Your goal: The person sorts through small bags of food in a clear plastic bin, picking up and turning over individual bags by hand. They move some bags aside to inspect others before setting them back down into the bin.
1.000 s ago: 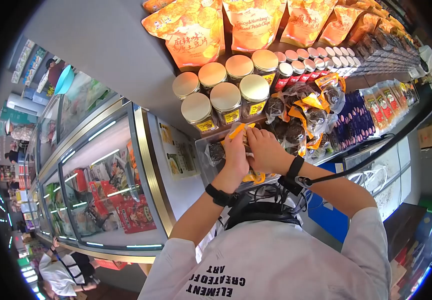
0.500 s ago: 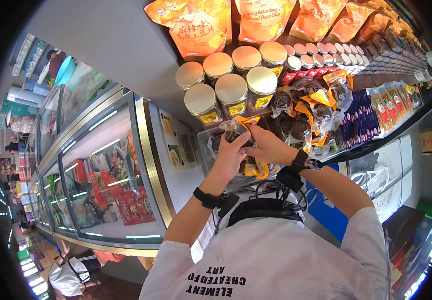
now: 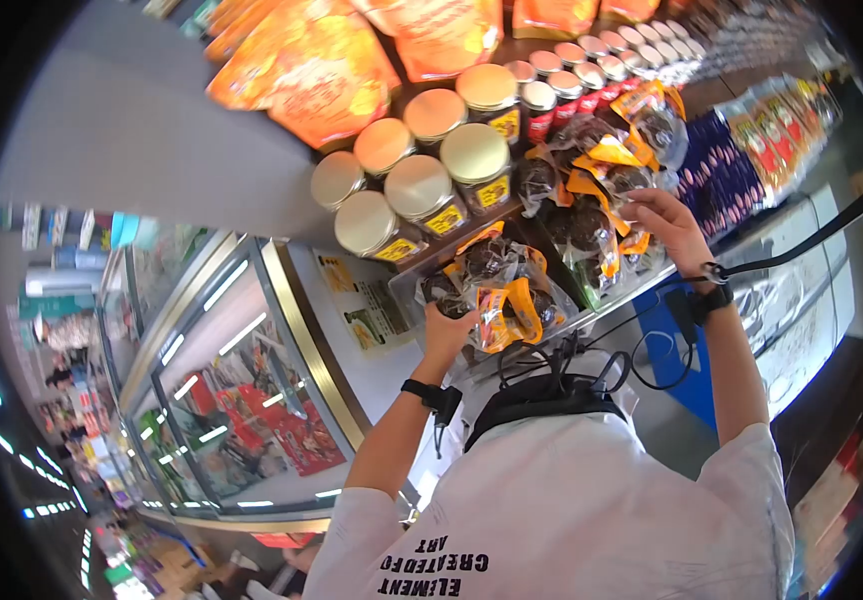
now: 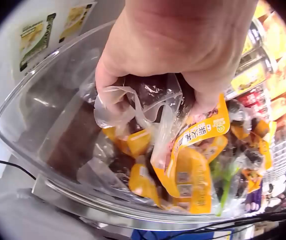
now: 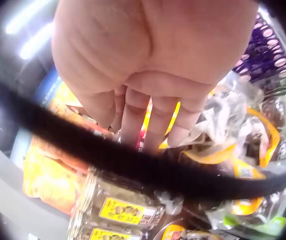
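In the left wrist view, my left hand (image 4: 175,47) grips a clear plastic packet with a dark round item (image 4: 150,90), thumb and fingers on either side. That packet is at the left end of a clear bin (image 4: 45,175) holding more dark items in clear bags with orange labels (image 4: 193,172). The head view has my left hand (image 3: 449,337) at the bin's near-left part. My right hand (image 3: 674,232) is over the neighbouring pile of similar packets (image 3: 588,225), fingers extended and slightly bent. From the right wrist, my right hand (image 5: 153,60) shows no held item; a dark strap hides its fingertips.
Metal-lidded jars (image 3: 419,187) stand behind the bin, with orange chip bags (image 3: 327,85) beyond. Purple packs (image 3: 722,170) lie right of the packets. A glass-door freezer (image 3: 252,380) is at left. Cables (image 3: 652,370) hang near the front edge.
My hands have separated. The packet they held together is now lower in the bin, at my left hand, and my right hand has moved right to the other pile. The head view has shifted.
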Demonstrator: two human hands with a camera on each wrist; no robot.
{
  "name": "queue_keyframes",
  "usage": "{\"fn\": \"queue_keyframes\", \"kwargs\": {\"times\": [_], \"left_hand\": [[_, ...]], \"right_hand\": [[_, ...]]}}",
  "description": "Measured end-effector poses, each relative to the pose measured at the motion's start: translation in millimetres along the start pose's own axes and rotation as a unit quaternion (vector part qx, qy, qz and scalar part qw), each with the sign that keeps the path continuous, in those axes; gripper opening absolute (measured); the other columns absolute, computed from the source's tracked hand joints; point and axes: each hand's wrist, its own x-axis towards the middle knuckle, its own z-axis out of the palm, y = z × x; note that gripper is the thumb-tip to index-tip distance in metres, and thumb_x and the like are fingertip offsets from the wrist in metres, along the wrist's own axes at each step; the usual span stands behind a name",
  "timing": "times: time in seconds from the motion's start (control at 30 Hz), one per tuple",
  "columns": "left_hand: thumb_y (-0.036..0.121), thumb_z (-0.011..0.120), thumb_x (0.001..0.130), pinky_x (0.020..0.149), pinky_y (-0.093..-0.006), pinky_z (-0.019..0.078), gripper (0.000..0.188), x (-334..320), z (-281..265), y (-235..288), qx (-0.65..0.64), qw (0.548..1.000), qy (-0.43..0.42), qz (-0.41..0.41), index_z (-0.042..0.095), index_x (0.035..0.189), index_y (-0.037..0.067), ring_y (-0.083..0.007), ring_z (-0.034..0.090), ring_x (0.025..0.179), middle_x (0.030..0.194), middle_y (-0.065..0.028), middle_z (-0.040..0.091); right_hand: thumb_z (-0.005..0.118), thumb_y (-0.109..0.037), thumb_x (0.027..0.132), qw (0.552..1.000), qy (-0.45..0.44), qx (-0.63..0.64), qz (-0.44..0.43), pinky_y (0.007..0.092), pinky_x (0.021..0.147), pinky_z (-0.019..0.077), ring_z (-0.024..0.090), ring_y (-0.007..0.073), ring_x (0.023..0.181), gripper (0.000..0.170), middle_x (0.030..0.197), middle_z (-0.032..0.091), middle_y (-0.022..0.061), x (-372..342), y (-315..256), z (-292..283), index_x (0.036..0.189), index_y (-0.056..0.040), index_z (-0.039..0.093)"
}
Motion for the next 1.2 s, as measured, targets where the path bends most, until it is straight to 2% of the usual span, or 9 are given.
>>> {"fn": "queue_keyframes", "kwargs": {"times": [0.1, 0.17, 0.43, 0.63, 0.73, 0.8, 1.07, 1.13, 1.2], "left_hand": [[0.027, 0.08, 0.06, 0.086, -0.0399, 0.0484, 0.071, 5.4, 12.1, -17.6, 0.059, 0.998, 0.017, -0.011, 0.045, 0.113, -0.005, -0.0342, 0.061, 0.097, 0.104, -0.0235, 0.06], [0.03, 0.078, 0.058, 0.087, -0.0432, 0.0479, 0.075, -4.9, 11.6, 12.5, 0.291, 0.947, 0.087, -0.105, 0.042, 0.114, -0.005, -0.04, 0.059, 0.099, 0.105, -0.0275, 0.058], [0.027, 0.079, 0.059, 0.088, -0.0468, 0.0461, 0.076, -8.5, 7.7, 28.8, 0.346, 0.936, 0.058, -0.027, 0.04, 0.117, -0.003, -0.0435, 0.051, 0.104, 0.114, -0.0266, 0.049], [0.026, 0.083, 0.061, 0.091, -0.0493, 0.0405, 0.077, -17.0, -10.4, 40.9, 0.488, 0.848, 0.124, 0.168, 0.042, 0.123, 0.004, -0.0399, 0.05, 0.107, 0.117, -0.0205, 0.047], [0.02, 0.08, 0.06, 0.091, -0.0471, 0.0393, 0.07, -24.3, -13.3, 43.9, 0.519, 0.819, 0.055, 0.238, 0.046, 0.119, 0.006, -0.0367, 0.049, 0.107, 0.113, -0.0173, 0.049], [0.012, 0.074, 0.063, 0.088, -0.0449, 0.0408, 0.059, -18.1, -8.8, 36.0, 0.552, 0.771, -0.123, 0.294, 0.049, 0.116, 0.007, -0.0344, 0.05, 0.105, 0.11, -0.0158, 0.05], [0.011, 0.062, 0.073, 0.088, -0.0411, 0.0408, 0.037, 2.9, 3.4, -0.9, 0.621, 0.641, -0.282, 0.352, 0.051, 0.108, 0.013, -0.029, 0.052, 0.102, 0.105, -0.011, 0.054], [0.014, 0.064, 0.074, 0.09, -0.0391, 0.0396, 0.036, 9.4, 1.6, -4.4, 0.659, 0.525, -0.358, 0.403, 0.052, 0.108, 0.016, -0.0266, 0.052, 0.103, 0.106, -0.008, 0.055], [0.014, 0.063, 0.075, 0.091, -0.0386, 0.0391, 0.035, 10.6, -0.9, -10.3, 0.65, 0.519, -0.355, 0.427, 0.052, 0.108, 0.017, -0.026, 0.052, 0.103, 0.106, -0.0076, 0.055]], "right_hand": [[0.053, -0.017, 0.096, 0.997, 0.077, 0.022, 0.008, 0.0291, 0.088, 0.0456, 0.061, 0.0153, 0.101, 0.032, 0.108, 0.065, 0.0084, -44.6, 26.5, -29.3, 0.123, -0.0005, 0.053], [0.054, -0.021, 0.095, 0.985, 0.161, 0.015, 0.054, 0.0293, 0.089, 0.0454, 0.061, 0.0157, 0.1, 0.035, 0.105, 0.066, 0.0087, -79.5, 31.2, -38.1, 0.122, 0.0002, 0.052], [0.052, -0.02, 0.094, 0.943, 0.264, 0.071, 0.189, 0.0272, 0.077, 0.0485, 0.063, 0.0143, 0.087, 0.03, 0.101, 0.065, 0.0093, -161.1, 103.3, -86.4, 0.116, -0.0002, 0.056], [0.054, -0.015, 0.092, 0.934, 0.292, -0.004, 0.206, 0.0248, 0.073, 0.046, 0.06, 0.0126, 0.082, 0.025, 0.092, 0.065, 0.0063, -195.3, 166.9, -106.2, 0.112, -0.0013, 0.059], [0.054, -0.015, 0.092, 0.927, 0.291, -0.001, 0.236, 0.024, 0.07, 0.045, 0.059, 0.0121, 0.081, 0.024, 0.093, 0.065, 0.0061, -209.4, 176.9, -111.3, 0.111, -0.001, 0.058], [0.053, -0.015, 0.092, 0.925, 0.281, -0.015, 0.254, 0.0231, 0.069, 0.0443, 0.058, 0.0112, 0.08, 0.024, 0.091, 0.064, 0.0053, -214.6, 178.9, -115.4, 0.11, -0.0008, 0.058], [0.05, -0.017, 0.093, 0.922, 0.244, -0.05, 0.297, 0.0235, 0.065, 0.0447, 0.058, 0.0115, 0.075, 0.023, 0.09, 0.064, 0.0052, -252.4, 186.8, -136.1, 0.109, -0.0027, 0.058], [0.05, -0.017, 0.092, 0.914, 0.246, -0.043, 0.318, 0.0234, 0.064, 0.0446, 0.058, 0.0116, 0.075, 0.023, 0.089, 0.063, 0.0054, -264.5, 192.1, -134.7, 0.109, -0.0028, 0.058], [0.051, -0.016, 0.091, 0.899, 0.254, -0.039, 0.354, 0.0235, 0.061, 0.045, 0.059, 0.0123, 0.074, 0.023, 0.089, 0.062, 0.0057, -280.8, 203.6, -130.6, 0.109, -0.003, 0.057]]}}
